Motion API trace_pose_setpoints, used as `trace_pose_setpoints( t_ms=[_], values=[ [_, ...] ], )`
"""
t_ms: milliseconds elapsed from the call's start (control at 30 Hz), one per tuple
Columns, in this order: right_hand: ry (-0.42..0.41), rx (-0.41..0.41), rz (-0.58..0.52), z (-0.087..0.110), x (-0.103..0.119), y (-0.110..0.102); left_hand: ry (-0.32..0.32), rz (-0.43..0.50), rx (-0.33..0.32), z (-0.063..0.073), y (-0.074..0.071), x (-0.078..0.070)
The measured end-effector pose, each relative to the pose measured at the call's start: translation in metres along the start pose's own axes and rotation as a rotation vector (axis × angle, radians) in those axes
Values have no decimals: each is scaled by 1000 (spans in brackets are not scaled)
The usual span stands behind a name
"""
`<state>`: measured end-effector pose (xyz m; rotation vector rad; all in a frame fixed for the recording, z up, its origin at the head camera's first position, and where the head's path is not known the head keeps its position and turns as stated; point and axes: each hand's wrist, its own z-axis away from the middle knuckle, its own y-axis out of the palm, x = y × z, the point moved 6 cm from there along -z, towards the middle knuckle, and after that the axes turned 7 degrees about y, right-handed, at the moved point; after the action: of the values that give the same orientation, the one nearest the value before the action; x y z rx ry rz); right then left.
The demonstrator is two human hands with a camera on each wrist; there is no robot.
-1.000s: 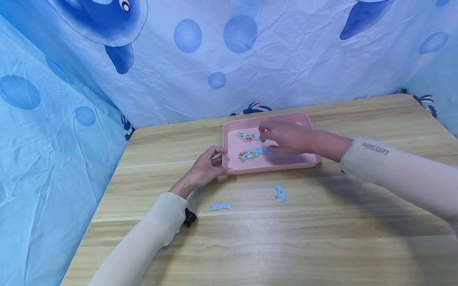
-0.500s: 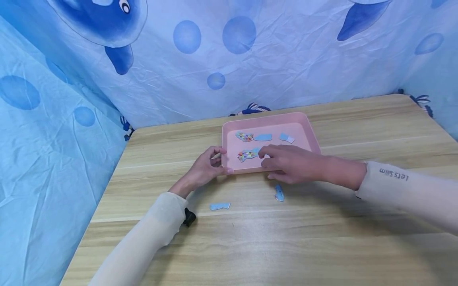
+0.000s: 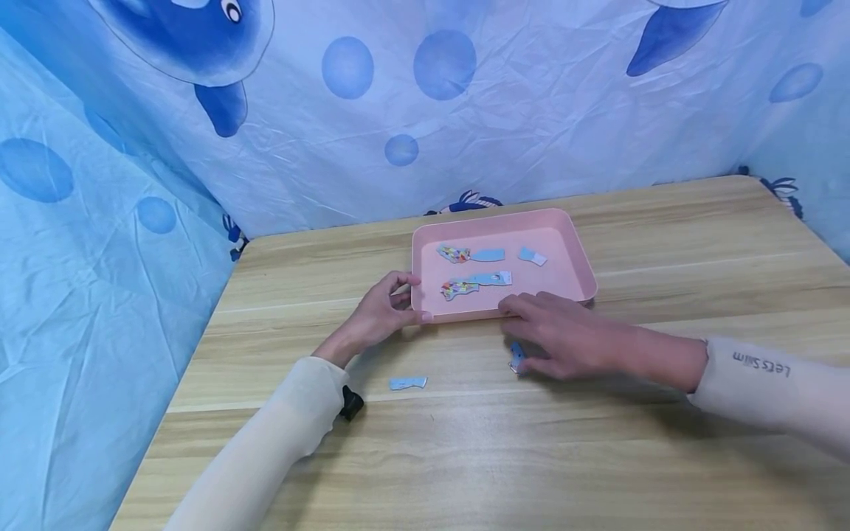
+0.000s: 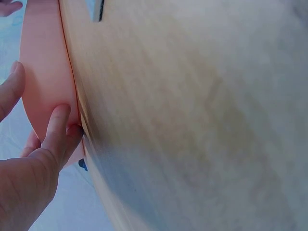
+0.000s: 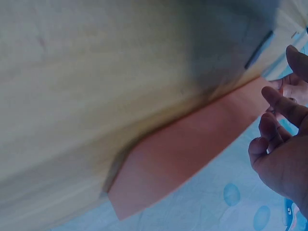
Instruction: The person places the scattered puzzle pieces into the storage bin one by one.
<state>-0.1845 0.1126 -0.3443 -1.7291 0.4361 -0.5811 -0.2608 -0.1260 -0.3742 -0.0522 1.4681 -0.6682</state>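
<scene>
A shallow pink tray [image 3: 564,251] lies on the table with several flat light-blue puzzle pieces in it, two of them with multicoloured patches. My left hand [image 3: 381,313] grips the tray's near left corner; in the left wrist view its fingers [image 4: 57,120] press against the outer wall. My right hand [image 3: 561,339] hovers at the tray's front edge with thumb and fingers apart, holding nothing. Beneath it, a small blue puzzle piece [image 3: 516,354] lies on the table, partly hidden by the thumb. Another blue puzzle piece [image 3: 408,383] lies to the left, in front of the tray.
The wood-grain table [image 3: 465,457] reaches back to a blue curtain [image 3: 505,133] with printed whales and bubbles, which also hangs along the left side. A small black object [image 3: 350,403] shows beside the left cuff.
My right hand has come out of the tray, moving toward me to the loose puzzle piece in front, and uncovered the pieces inside. The left hand stays on the tray's corner.
</scene>
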Motion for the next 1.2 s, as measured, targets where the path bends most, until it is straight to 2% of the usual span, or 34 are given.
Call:
trace_pose_setpoints(
  t_ms=[167, 467, 667, 1067, 1200],
  values=[
    [39, -14, 10, 9, -1, 9, 10, -8, -6, -1, 0, 1],
    [110, 56, 14, 14, 0, 22, 23, 9, -6, 0, 0, 1],
    [103, 47, 9, 14, 0, 24, 36, 16, -5, -1, 0, 1],
    [110, 45, -41, 12, -3, 25, 16, -9, -9, -2, -1, 3],
    [79, 50, -67, 12, -4, 22, 19, -9, -6, -1, -1, 2]
  ],
)
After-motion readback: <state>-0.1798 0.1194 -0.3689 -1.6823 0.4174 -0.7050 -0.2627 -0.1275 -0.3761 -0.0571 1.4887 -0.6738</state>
